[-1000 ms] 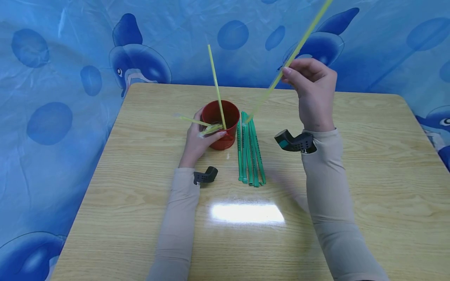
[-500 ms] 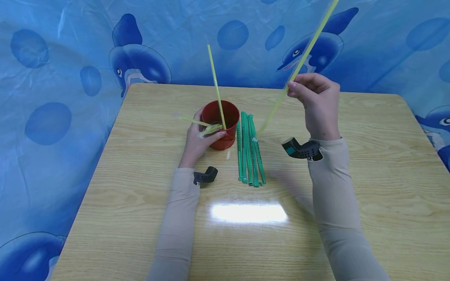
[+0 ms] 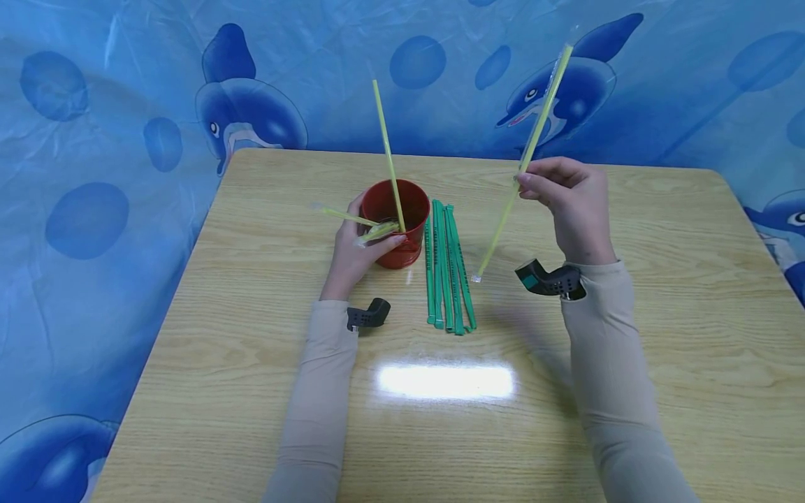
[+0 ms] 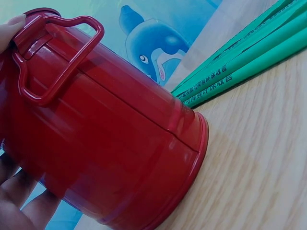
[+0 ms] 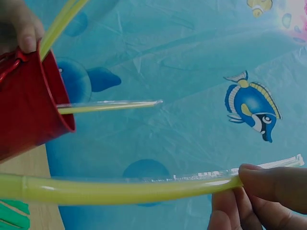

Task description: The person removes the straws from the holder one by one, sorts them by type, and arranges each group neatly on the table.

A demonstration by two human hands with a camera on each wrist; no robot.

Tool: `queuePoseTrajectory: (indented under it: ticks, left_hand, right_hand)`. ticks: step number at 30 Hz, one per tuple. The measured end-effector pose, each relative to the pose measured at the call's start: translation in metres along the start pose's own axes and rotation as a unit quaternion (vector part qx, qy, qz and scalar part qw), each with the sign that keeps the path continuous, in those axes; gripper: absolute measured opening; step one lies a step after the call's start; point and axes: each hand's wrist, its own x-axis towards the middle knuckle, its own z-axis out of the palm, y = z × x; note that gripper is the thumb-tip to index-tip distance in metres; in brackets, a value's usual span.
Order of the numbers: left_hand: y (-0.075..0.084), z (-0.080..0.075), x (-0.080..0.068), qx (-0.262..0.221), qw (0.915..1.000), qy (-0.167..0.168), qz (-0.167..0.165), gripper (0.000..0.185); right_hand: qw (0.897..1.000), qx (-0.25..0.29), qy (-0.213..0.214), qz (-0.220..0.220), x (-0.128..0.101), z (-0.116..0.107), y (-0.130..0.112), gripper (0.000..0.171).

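Lowered and steeper now, the straw point(image 3: 525, 162) is pinched in my right hand point(image 3: 569, 202); my left hand point(image 3: 358, 251) grips the cup point(image 3: 396, 222), steadying it.

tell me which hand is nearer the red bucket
Left. The left hand grips the red bucket at its rim; the right hand is off to its right, beyond the green straws, pinching a yellow straw.

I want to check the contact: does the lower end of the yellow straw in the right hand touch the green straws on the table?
Apart. In the head view the yellow straw, pinched by the right hand, ends to the right of the green straws, with bare table between them.
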Motion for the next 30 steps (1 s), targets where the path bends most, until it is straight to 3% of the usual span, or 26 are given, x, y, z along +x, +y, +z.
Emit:
queuePoseTrajectory:
  ticks: [9, 12, 21, 30]
  left_hand:
    - [-0.007, -0.001, 0.002, -0.006, 1.0, 0.003, -0.001, 0.077]
    - [-0.002, 0.0, 0.0, -0.006, 1.0, 0.0, 0.002, 0.077]
    - [0.0, 0.001, 0.0, 0.004, 1.0, 0.002, -0.002, 0.078]
    - [-0.002, 0.0, 0.002, 0.006, 1.0, 0.004, 0.003, 0.078]
  right_hand:
    - [0.996, -0.07, -0.027, 0.048, -0.006, -0.014, 0.012, 0.012]
    - [0.992, -0.099, -0.038, 0.073, -0.007, -0.019, 0.017, 0.012]
    - [0.971, -0.193, -0.059, 0.128, -0.009, -0.03, 0.03, 0.012]
    - [0.945, -0.26, -0.082, 0.182, -0.01, -0.036, 0.047, 0.026]
